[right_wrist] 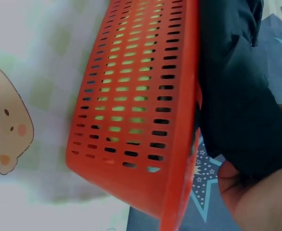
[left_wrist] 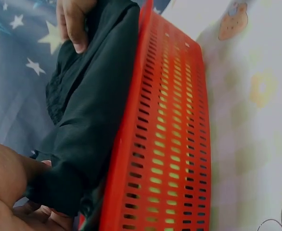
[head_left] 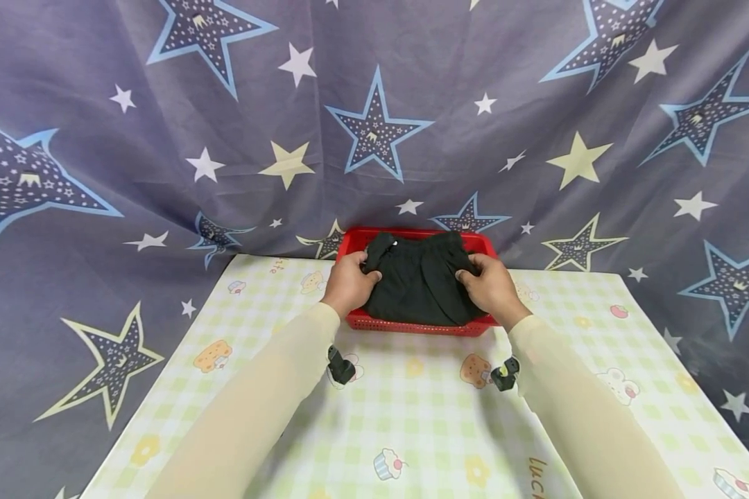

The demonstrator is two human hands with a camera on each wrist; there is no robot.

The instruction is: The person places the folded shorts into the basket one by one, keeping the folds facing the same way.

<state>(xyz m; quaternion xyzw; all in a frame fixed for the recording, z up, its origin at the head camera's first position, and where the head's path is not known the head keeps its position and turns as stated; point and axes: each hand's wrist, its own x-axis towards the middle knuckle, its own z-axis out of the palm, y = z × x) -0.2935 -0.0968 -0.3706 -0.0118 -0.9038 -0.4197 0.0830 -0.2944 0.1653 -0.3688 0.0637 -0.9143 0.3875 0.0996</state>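
A pair of black shorts (head_left: pixel 418 284) with a gathered waistband lies over the top of a red plastic basket (head_left: pixel 424 328). At the left side my left hand (head_left: pixel 349 283) pinches the cloth, thumb on top. My right hand (head_left: pixel 489 285) grips the opposite side near the basket's right end. In the left wrist view, the fingers of the left hand (left_wrist: pixel 6 183) wrap round a fold of the shorts (left_wrist: pixel 90 110). Cloth is bunched between thumb and fingers of the right hand (right_wrist: pixel 261 202) in the right wrist view. The shorts hide most of the basket's inside.
The basket stands at the back of a table (head_left: pixel 406 416) with a checked, cartoon-print cover. A star-patterned curtain (head_left: pixel 449 90) hangs right behind it. Something yellow-green and some blue show through the slots of the basket wall (right_wrist: pixel 126 86).
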